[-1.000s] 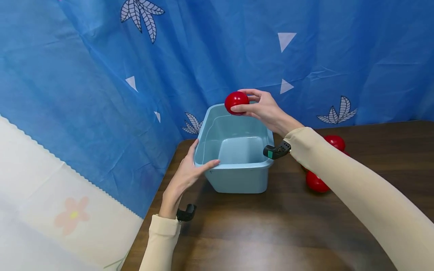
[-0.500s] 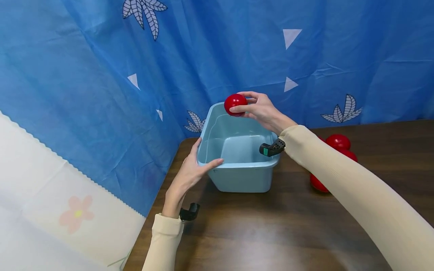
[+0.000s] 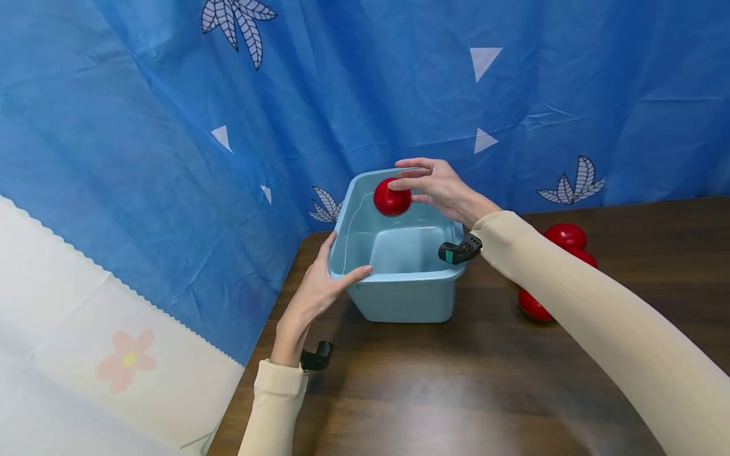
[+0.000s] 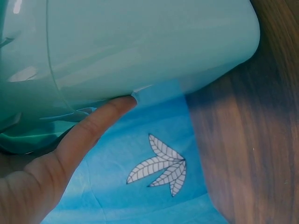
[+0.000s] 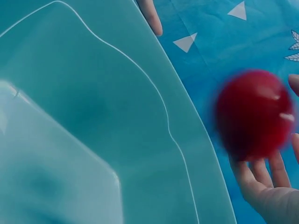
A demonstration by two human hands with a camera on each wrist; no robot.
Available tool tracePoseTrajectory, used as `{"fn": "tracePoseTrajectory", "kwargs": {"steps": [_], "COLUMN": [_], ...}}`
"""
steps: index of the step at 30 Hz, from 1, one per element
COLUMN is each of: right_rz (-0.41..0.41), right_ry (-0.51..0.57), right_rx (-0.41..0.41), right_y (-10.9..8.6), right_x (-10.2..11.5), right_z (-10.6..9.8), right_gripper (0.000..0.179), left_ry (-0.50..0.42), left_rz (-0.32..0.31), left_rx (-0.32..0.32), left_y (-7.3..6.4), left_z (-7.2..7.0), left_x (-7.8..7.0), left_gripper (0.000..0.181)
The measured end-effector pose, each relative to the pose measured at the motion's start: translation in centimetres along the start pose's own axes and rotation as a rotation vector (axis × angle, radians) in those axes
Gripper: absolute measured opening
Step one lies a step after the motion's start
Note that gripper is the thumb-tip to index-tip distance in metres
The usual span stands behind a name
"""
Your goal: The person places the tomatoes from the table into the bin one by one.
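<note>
A light blue plastic basin point(image 3: 407, 297) stands upright on the table. My left hand point(image 3: 316, 288) grips its near left corner, thumb over the front rim and fingers along the left side; in the left wrist view one digit point(image 4: 88, 128) lies against the outer wall. A smooth, glossy red ball point(image 3: 391, 199) is in mid-air just below the fingertips of my right hand point(image 3: 441, 183), inside the basin's outline in the head view. Those fingers are spread and straightened. In the right wrist view the ball point(image 5: 254, 116) is blurred, apart from the fingers.
Several more red balls point(image 3: 566, 235) lie on the brown wooden table point(image 3: 422, 386) right of the basin, partly hidden by my right sleeve point(image 3: 570, 310). A blue patterned curtain point(image 3: 365, 82) hangs behind and to the left. Pale flowered cloth point(image 3: 85, 335) covers the lower left.
My right fingers have let go of the red ball, which has dropped slightly below the hand. The left hand keeps its grip on the basin.
</note>
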State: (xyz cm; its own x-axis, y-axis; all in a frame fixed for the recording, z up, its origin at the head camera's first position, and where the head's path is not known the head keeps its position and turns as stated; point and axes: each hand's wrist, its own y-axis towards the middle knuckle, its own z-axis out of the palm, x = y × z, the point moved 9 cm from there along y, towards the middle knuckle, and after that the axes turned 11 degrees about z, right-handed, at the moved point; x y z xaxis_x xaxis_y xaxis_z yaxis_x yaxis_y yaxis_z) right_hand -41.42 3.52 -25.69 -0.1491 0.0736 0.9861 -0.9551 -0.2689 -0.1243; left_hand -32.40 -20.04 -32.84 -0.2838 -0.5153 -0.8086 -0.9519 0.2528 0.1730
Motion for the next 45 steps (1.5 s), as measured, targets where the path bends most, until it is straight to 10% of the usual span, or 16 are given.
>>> {"fn": "tracePoseTrajectory", "kwargs": {"steps": [15,26,34,45], "right_rz": [-0.03,-0.075,-0.02,0.034], "right_ry": [-0.059,-0.102,-0.017,-0.4], "right_rx": [0.107,0.092,0.107,-0.07], "right_y": [-2.0,-7.0,-10.9,-15.0], "right_x": [0.2,0.9,-4.0,-10.8], "right_z": [-0.6,-5.4,-10.0,-15.9], "right_gripper": [0.057,0.057,0.058,0.065], "left_ry": [0.02,0.033,0.011,0.012], "left_rz": [-0.016,-0.008,0.005,0.007], "left_rx": [0.018,0.014,0.01,0.017], "left_y": [0.0,0.1,-0.1,-0.2], "left_z": [0.0,0.1,0.2,0.2], "left_x": [0.0,0.0,-0.3,-0.2], "left_gripper": [0.113,0.111,0.11,0.11]}}
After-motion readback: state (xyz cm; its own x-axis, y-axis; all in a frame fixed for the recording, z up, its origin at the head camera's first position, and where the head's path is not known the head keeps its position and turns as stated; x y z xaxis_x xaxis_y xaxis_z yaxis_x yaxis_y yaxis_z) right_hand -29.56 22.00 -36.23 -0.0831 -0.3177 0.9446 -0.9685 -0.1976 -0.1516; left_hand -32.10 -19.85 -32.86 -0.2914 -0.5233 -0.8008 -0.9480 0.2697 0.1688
